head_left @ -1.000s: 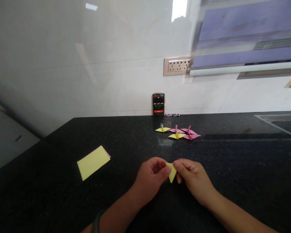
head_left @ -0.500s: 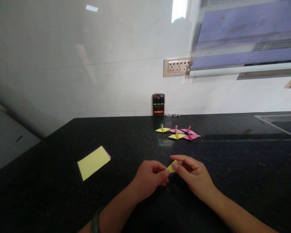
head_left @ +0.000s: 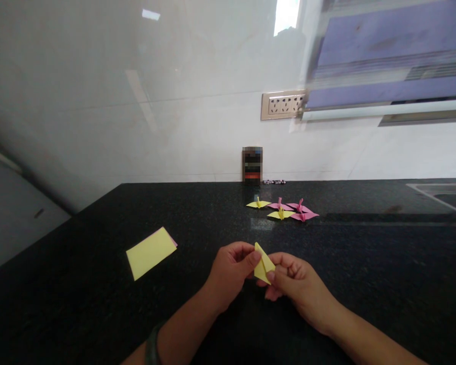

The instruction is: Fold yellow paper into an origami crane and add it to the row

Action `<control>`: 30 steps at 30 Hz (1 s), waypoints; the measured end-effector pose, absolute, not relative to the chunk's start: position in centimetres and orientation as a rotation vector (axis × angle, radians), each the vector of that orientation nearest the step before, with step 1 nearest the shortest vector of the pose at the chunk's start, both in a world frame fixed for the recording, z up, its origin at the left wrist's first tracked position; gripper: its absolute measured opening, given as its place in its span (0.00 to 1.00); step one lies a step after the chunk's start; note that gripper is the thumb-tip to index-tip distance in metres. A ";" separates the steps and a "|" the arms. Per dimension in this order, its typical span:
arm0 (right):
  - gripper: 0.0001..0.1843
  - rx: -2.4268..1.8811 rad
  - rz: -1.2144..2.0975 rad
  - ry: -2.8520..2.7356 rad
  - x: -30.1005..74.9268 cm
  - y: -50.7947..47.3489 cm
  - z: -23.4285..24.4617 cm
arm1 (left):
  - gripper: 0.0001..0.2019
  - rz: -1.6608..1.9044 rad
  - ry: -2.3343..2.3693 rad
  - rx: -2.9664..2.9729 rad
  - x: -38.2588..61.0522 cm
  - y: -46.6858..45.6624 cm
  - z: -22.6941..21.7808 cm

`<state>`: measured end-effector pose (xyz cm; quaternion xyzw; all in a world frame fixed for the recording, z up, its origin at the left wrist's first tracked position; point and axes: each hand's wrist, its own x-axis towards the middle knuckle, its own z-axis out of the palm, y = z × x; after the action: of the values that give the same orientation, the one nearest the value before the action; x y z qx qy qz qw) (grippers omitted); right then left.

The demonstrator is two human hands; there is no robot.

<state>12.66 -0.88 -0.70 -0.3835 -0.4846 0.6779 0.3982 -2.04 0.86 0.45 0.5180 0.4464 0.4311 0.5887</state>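
Note:
A small folded yellow paper [head_left: 263,263] is pinched between both of my hands just above the black counter [head_left: 79,304]. My left hand [head_left: 230,271] grips its left edge with thumb and fingers closed. My right hand [head_left: 298,289] pinches its lower right part, fingers curled. Farther back lie several finished paper cranes: yellow ones [head_left: 258,204] and pink ones [head_left: 302,213], side by side.
A stack of yellow paper sheets [head_left: 150,252] with a pink sheet beneath lies at the left. A phone [head_left: 252,165] leans upright on the white wall, small beads [head_left: 274,181] beside it. A socket strip [head_left: 283,104] is on the wall; a sink edge [head_left: 437,195] is at far right.
The folded yellow paper has been turned between my fingers, from lying nearly flat half a second ago to standing as a larger upright triangle. Both hands shifted slightly closer together.

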 end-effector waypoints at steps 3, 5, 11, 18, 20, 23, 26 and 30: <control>0.10 -0.974 1.690 -1.269 12.7 -0.8 -0.7 | 0.12 0.966 1.011 1.162 -1.9 0.7 0.4; 0.10 -0.995 1.636 -1.340 12.7 -0.9 -0.8 | 0.13 0.962 1.018 1.107 -1.9 0.7 0.3; 0.11 -1.136 1.237 -1.499 12.9 -1.0 -1.3 | 0.14 0.952 1.032 1.055 -2.1 0.9 0.1; 0.11 -1.262 1.081 -1.426 13.2 -0.7 -1.4 | 0.15 0.913 0.861 1.092 -1.1 0.3 0.3; 0.11 -1.268 1.074 -1.390 13.2 -0.8 -1.4 | 0.16 0.919 0.867 1.108 -1.0 0.2 0.3; 0.12 -1.240 1.144 -1.341 13.1 -0.7 -1.3 | 0.15 0.926 0.970 1.154 -1.0 0.2 0.3; 0.14 -1.194 1.228 -1.301 13.1 -0.6 -1.0 | 0.15 0.964 1.016 1.153 -1.2 0.4 0.2; 0.13 -1.195 1.214 -1.328 13.2 -0.6 -0.8 | 0.13 1.006 1.001 1.075 -1.3 0.6 0.2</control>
<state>13.18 -0.59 -0.85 -0.4880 -0.5423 0.4955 0.4715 -1.30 0.59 0.24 0.4692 0.4370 0.4392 0.6293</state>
